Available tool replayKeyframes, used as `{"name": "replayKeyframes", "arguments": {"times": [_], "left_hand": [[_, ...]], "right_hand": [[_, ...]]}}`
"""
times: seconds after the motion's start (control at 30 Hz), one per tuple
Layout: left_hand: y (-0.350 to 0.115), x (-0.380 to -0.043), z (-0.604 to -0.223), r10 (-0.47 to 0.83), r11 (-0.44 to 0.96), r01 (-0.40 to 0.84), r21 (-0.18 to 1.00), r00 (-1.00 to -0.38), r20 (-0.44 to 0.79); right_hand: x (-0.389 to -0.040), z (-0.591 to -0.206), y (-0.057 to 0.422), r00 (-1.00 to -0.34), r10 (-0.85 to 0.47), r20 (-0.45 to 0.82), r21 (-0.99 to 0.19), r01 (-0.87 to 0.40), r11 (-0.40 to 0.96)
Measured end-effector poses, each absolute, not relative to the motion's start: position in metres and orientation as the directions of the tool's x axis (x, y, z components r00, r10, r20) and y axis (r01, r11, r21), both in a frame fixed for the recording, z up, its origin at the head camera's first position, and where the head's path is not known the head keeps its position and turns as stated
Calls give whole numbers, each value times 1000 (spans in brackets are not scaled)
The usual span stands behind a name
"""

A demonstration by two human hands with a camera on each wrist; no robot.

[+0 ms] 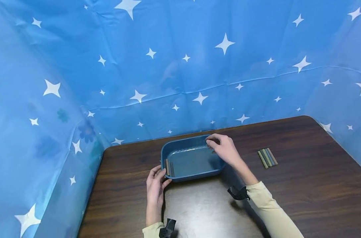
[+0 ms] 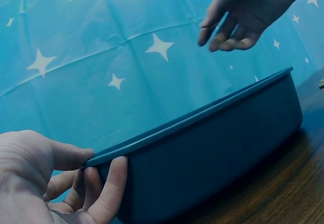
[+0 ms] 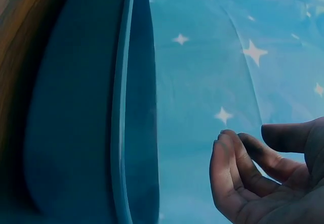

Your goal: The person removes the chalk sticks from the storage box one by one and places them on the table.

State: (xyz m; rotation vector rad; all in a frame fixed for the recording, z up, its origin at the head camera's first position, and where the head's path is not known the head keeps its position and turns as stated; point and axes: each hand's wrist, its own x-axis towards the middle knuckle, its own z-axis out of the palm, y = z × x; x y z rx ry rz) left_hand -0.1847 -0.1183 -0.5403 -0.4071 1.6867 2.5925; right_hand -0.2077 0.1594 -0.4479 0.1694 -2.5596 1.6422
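A blue rectangular tray (image 1: pixel 192 177) with rounded corners stands near the back of the wooden table. At its front left corner my left hand (image 1: pixel 155 187) pinches the rim, thumb on top and fingers against the outer wall in the left wrist view. Over the right end of the tray hovers my right hand (image 1: pixel 225 150), its fingers loosely bent and holding nothing; the thumb (image 3: pixel 286 137) stands apart from the fingertips. Inside the tray, along the left wall, lie a brown chalk-like stick (image 1: pixel 167 167) and a dark grey stick (image 1: pixel 172 169).
To the right of the tray, several chalk-like sticks (image 1: pixel 268 158) in green, blue and brown lie side by side on the table (image 1: pixel 311 185). A blue curtain (image 1: pixel 180 72) with white stars hangs behind the table and along both sides.
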Motion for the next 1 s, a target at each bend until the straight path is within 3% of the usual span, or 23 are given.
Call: {"name": "replayKeyframes", "arguments": {"times": [0.3, 0.5, 1.0], "left_hand": [[-117, -186, -540, -115, -424, -162, 891, -966, -231], [-119, -186, -540, -117, -423, -165, 891, -965, -235], [-122, -186, -540, -106, -415, -177, 892, -965, -241]], "right_hand": [[-214, -456, 122, -988, -112, 107, -918, -141, 371], [-217, -466, 91, -989, -144, 24, -940, -71, 334], [-231, -496, 28, -971, -214, -104, -878, -11, 478]]}}
